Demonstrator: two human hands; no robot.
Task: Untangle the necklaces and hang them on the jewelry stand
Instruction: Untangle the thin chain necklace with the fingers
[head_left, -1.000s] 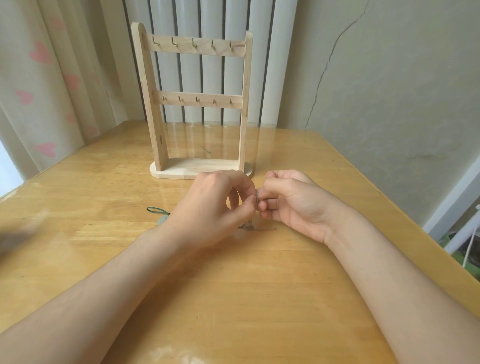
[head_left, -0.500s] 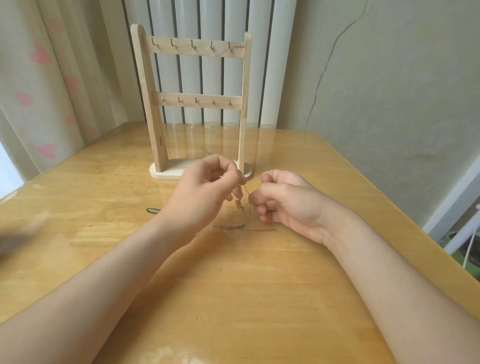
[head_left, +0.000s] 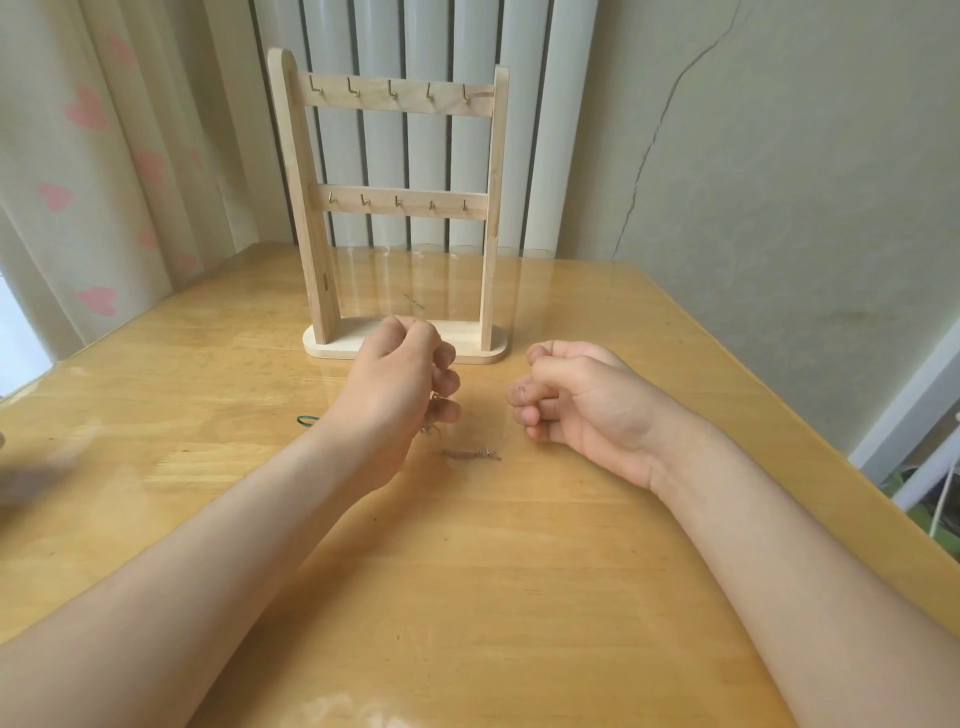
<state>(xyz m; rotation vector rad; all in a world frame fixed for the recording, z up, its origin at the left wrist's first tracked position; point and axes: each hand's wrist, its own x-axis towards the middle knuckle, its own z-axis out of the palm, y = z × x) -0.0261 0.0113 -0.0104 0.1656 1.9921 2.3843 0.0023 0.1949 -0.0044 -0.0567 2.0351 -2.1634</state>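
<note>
Two curled hands: my left hand (head_left: 395, 384) fingers (head_left: 447, 410) pinch a necklace (head_left: 470, 454) trailing onto the desk (head_left: 467, 597) by the jewelry stand (head_left: 311, 208); whether my right hand (head_left: 582, 400) grips anything, I cannot tell.

A second ago both hands met over the middle of the table (head_left: 467, 597), fingertips pinching together. Now they are well apart: the left hand (head_left: 400, 384) has risen toward the far edge, and the right hand (head_left: 576, 400) has drawn toward the right edge, fingers curled. The necklace (head_left: 470, 454), hidden between them before, now trails from under the left fingers down to the tabletop.
</note>
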